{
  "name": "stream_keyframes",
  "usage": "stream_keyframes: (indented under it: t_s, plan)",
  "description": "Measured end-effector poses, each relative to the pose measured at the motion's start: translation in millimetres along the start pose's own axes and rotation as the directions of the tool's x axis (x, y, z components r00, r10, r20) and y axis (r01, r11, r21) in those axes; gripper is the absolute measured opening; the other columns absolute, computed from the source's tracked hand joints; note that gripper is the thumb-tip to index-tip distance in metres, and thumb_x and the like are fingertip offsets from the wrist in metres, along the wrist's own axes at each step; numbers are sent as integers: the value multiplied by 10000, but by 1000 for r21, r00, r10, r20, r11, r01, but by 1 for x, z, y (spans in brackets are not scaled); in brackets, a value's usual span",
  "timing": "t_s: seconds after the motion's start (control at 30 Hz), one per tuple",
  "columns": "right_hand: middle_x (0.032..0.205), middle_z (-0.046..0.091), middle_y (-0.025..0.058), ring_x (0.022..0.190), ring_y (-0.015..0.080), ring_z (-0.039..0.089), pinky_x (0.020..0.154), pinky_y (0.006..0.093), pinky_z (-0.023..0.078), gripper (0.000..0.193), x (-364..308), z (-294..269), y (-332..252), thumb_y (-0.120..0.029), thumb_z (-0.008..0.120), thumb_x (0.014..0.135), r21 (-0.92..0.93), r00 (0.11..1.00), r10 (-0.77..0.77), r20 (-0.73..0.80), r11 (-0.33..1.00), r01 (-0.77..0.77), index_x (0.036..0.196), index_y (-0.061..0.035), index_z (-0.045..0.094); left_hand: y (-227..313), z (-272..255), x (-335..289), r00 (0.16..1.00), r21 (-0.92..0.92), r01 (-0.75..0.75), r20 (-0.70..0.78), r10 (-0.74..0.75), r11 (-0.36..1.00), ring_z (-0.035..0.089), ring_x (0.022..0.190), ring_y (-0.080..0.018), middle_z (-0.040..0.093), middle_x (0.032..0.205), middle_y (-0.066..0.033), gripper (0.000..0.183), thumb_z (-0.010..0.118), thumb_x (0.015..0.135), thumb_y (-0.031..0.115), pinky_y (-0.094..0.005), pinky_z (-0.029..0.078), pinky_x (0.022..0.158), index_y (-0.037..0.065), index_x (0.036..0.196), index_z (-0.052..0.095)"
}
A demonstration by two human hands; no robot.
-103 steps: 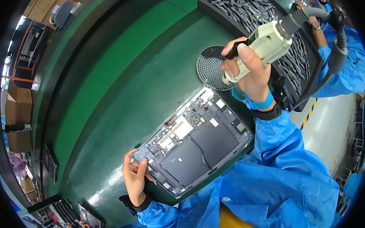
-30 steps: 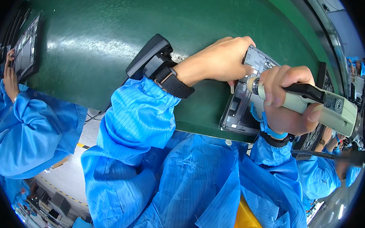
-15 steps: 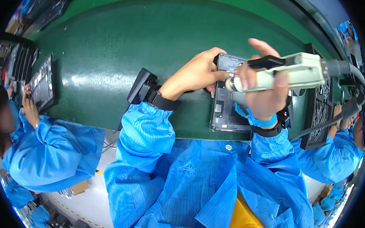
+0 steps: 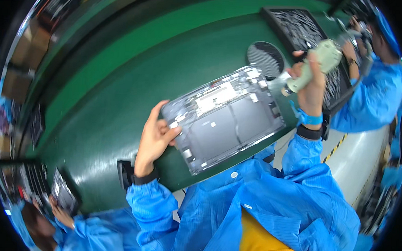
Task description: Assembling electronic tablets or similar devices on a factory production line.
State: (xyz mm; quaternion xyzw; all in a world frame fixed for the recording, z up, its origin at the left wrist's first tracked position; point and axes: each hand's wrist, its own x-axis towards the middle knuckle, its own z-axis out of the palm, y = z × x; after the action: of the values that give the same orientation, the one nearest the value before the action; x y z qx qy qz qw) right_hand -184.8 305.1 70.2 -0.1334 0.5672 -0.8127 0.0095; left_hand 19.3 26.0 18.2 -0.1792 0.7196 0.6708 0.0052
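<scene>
My left hand grips the left edge of an opened tablet-like device, thumb on top and fingers along the edge. The device lies tilted before me, with dark battery packs in its near part and a pale board with small components along its far part. My right hand is wrapped round a pale green electric screwdriver. Its tip points down and left, apart from the device's right edge. A blue strap circles my right wrist.
The green workbench lies beneath. Beyond the device stands a round dark ribbed dish. A black tray of small metallic parts is at the right. Co-workers in blue sit at the right and lower left.
The view has swung round. The screwdriver has moved off the device to the right with my right hand. My left hand now holds the device's left edge, and the device is turned to lie wider.
</scene>
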Motion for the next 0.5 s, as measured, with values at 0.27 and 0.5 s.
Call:
stream_keyframes:
  t_s: [0.27, 0.5]
  plan:
    - [884, 604, 10, 737, 52, 513, 622, 206, 413, 378, -10, -18, 10, -224, 704, 798, -231, 1000, 17, 11, 973, -14, 1055, 26, 582, 6, 11, 1, 997, 21, 11, -72, -10, 1000, 542, 579, -78, 602, 741, -54, 670, 591, 768, -33, -185, 430, 484, 41, 1362, 290]
    - [1246, 520, 174, 1182, 258, 489, 991, 342, 370, 617, -108, -20, -23, -120, 686, 759, -463, 984, -112, 141, 871, 165, 1288, 51, 417, 6, 9, 1, 995, 47, 16, -98, -12, 999, 541, 584, -78, 599, 753, -65, 678, 592, 773, -15, -182, 437, 489, 36, 1372, 276]
